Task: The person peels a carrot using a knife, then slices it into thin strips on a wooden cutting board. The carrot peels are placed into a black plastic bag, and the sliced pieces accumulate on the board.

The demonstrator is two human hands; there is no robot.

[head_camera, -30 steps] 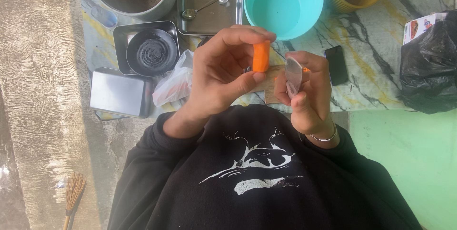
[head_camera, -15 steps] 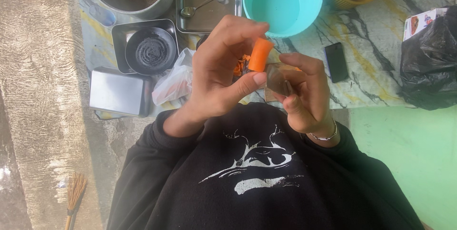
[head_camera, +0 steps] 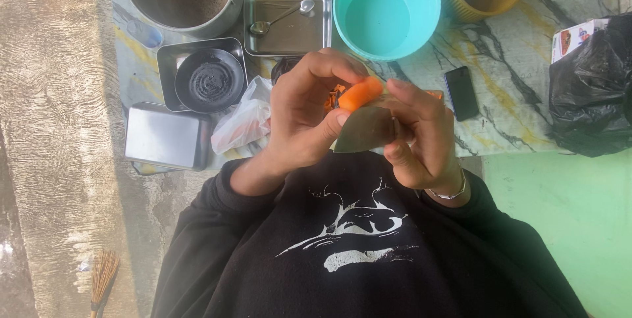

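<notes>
Tilted now from upright to nearly flat, the short orange carrot piece (head_camera: 359,93) lies above the marble-patterned table (head_camera: 513,81), pinched by the left hand (head_camera: 304,120), whose fingers clamp it, while the right hand (head_camera: 421,135) grips a broad grey knife blade (head_camera: 366,130) beneath it

A dark phone (head_camera: 461,93) lies flat on the marbled table (head_camera: 513,41), just right of the person's hands, its screen black and blank; further right, at the table's edge, a small white carton (head_camera: 571,39) with red and dark printed patches leans against a bulky black plastic bag (head_camera: 589,87), which hides most of it; on the left, a crumpled white plastic bag (head_camera: 243,124) with a pinkish tint sits just beside a shut square metal tin (head_camera: 166,137).
</notes>
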